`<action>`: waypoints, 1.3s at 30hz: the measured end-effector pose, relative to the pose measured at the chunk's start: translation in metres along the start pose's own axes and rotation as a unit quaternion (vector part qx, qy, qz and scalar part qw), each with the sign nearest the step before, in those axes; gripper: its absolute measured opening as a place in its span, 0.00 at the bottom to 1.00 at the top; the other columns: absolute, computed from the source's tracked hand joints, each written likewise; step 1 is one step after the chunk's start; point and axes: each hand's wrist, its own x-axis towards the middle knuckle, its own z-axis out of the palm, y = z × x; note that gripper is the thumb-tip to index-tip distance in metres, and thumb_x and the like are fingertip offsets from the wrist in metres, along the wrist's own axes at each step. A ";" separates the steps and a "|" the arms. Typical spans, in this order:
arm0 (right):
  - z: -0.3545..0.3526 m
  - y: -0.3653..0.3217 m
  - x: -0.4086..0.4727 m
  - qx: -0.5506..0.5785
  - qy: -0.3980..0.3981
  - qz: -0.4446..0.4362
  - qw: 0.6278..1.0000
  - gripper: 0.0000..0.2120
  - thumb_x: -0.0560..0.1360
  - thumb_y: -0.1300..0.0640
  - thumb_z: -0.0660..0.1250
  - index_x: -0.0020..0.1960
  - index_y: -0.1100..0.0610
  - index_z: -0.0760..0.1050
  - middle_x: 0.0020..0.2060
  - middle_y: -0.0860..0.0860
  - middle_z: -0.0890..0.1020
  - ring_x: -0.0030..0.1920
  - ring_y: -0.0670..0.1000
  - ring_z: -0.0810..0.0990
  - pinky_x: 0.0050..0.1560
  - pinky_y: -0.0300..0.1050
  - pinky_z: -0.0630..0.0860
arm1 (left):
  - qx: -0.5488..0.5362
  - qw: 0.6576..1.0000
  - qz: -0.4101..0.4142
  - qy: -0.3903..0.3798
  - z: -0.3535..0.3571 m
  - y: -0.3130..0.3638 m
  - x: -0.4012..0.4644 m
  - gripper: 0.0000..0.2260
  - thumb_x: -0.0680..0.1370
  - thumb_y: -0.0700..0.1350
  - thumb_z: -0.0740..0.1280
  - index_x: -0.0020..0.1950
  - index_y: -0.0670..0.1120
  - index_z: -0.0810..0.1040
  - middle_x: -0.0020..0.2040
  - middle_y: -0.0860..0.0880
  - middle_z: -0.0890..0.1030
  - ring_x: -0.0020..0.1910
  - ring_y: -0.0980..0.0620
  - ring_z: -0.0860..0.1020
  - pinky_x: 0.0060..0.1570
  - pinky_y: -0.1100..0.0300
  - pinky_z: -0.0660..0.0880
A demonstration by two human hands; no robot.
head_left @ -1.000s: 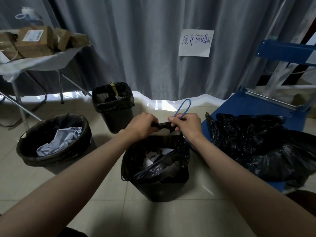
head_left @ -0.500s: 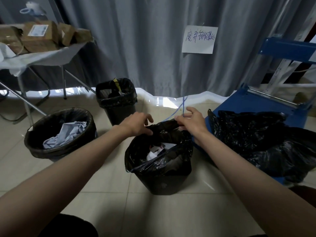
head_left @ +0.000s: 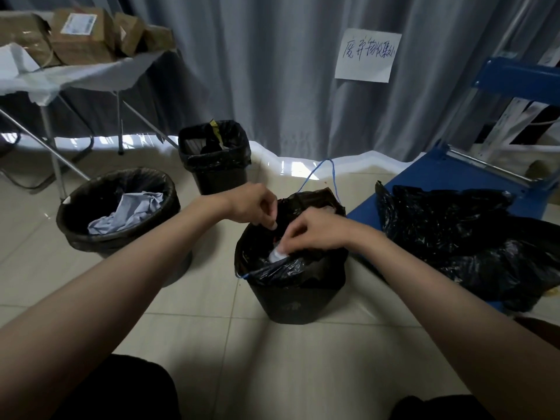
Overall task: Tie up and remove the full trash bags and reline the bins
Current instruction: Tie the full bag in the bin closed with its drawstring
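A small black bin stands on the floor in front of me, lined with a full black trash bag. The bag's mouth is open and white rubbish shows inside. A blue drawstring loops up loosely behind the bag. My left hand hangs over the bag's left rim, fingers curled down and pinching the plastic. My right hand reaches into the mouth from the right, fingers curled round the bag's edge just above the white rubbish.
A round lined bin holding crumpled paper stands at the left, and a square lined bin behind it. Loose black bags lie on a blue platform at the right. A folding table with cardboard boxes is far left.
Both hands let go of the gathered bag neck and the blue drawstring, then dropped into the bag's mouth. The mouth has opened again and the drawstring loop hangs free behind.
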 end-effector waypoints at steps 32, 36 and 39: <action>-0.009 0.032 -0.008 0.002 0.108 0.057 0.993 0.04 0.70 0.55 0.74 0.39 0.53 0.81 0.34 0.49 0.80 0.37 0.45 0.77 0.44 0.41 0.74 | -0.007 0.999 0.043 -0.017 0.003 0.013 -0.018 0.04 0.69 0.45 0.78 0.40 0.52 0.85 0.29 0.64 0.80 0.32 0.66 0.77 0.41 0.68 0.73; 0.000 0.023 -0.006 0.043 0.132 0.027 0.990 0.09 0.70 0.50 0.76 0.44 0.54 0.82 0.32 0.45 0.80 0.33 0.41 0.75 0.38 0.34 0.71 | -0.039 0.997 0.061 0.030 -0.007 0.017 -0.019 0.03 0.70 0.42 0.77 0.42 0.49 0.85 0.27 0.65 0.78 0.29 0.68 0.75 0.34 0.74 0.68; 0.003 0.016 -0.004 0.084 0.164 -0.010 0.983 0.11 0.72 0.48 0.74 0.41 0.56 0.81 0.28 0.45 0.76 0.30 0.41 0.70 0.35 0.36 0.66 | -0.081 0.991 0.083 0.073 -0.015 0.018 -0.019 0.02 0.72 0.42 0.76 0.43 0.46 0.86 0.33 0.58 0.83 0.33 0.66 0.77 0.37 0.72 0.71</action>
